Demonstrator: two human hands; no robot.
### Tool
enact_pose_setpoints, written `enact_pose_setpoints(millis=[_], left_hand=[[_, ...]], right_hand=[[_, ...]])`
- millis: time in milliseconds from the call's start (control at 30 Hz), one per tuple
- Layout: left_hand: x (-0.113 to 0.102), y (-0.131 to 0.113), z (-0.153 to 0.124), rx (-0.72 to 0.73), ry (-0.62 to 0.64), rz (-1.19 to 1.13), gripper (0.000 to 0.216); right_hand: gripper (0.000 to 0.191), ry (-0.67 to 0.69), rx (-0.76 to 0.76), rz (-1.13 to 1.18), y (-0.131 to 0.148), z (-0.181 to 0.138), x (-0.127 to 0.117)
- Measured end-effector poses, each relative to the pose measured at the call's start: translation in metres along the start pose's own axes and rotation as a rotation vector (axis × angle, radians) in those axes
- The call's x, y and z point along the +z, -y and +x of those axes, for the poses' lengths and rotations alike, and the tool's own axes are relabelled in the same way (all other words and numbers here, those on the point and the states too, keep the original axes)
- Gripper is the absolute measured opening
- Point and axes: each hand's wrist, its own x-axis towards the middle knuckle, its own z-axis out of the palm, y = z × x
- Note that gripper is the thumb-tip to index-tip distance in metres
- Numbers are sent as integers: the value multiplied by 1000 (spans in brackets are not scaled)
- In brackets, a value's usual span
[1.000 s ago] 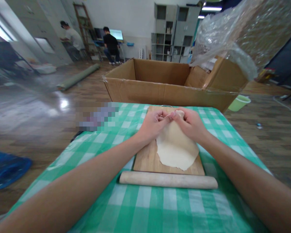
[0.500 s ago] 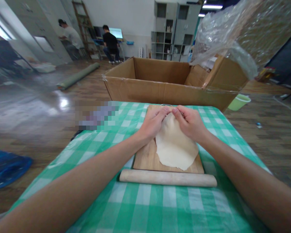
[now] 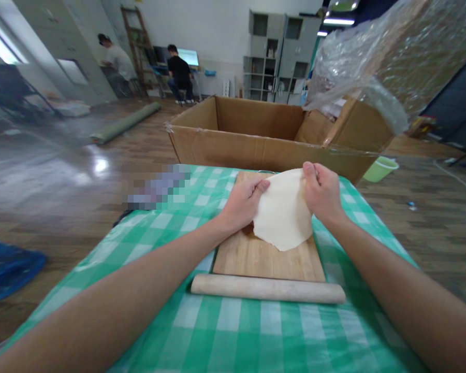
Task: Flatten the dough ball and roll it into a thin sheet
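A thin, pale sheet of dough hangs between my two hands over a wooden cutting board. My left hand pinches its left edge between thumb and fingers. At the upper right corner, my right hand grips the sheet, a little higher than the left. The dough's lower edge is uneven and droops above the board; whether it touches the wood I cannot tell. A wooden rolling pin lies crosswise along the board's near edge.
A green checked tablecloth covers the table. Just beyond its far edge stands a large open cardboard box, with plastic-wrapped material at its right. A light green bucket is on the floor. Two people sit working in the background.
My right hand has moved right and slightly up, away from my left hand, stretching the dough's top edge wide. The sheet's lower edge has risen, baring more of the board.
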Motion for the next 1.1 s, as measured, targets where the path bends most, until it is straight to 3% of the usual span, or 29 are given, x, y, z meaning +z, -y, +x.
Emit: enact_pose_setpoints(millis=[100,233,300,433,667,800,900,967,1100], left_hand=[[-3,-5,-1,61,4,63,41],[-4,-12,-1,134,-21,126,36],[-4,-13,-2,144,-62,196,38],[-9,-9,1,138,-110,268,41],[-22,-4,14,120,-146,183,46],[-14,-4,10,-58,-128,-165,52],[-4,-3,3,-245,54,-555,57],[0,-1,-1,-319,131,-652,58],[3,4,-2,-274,-8,-431,55]], right_hand=[[49,187,211,259,2,-5,3],[53,652,463,546,14,-13,4],[52,763,527,609,20,-17,5],[46,697,535,645,28,-19,6],[44,673,464,651,28,-16,4],[46,601,487,639,27,-14,4],[50,415,486,639,28,-11,4],[52,326,485,628,29,-10,4],[54,445,538,609,29,-13,6]])
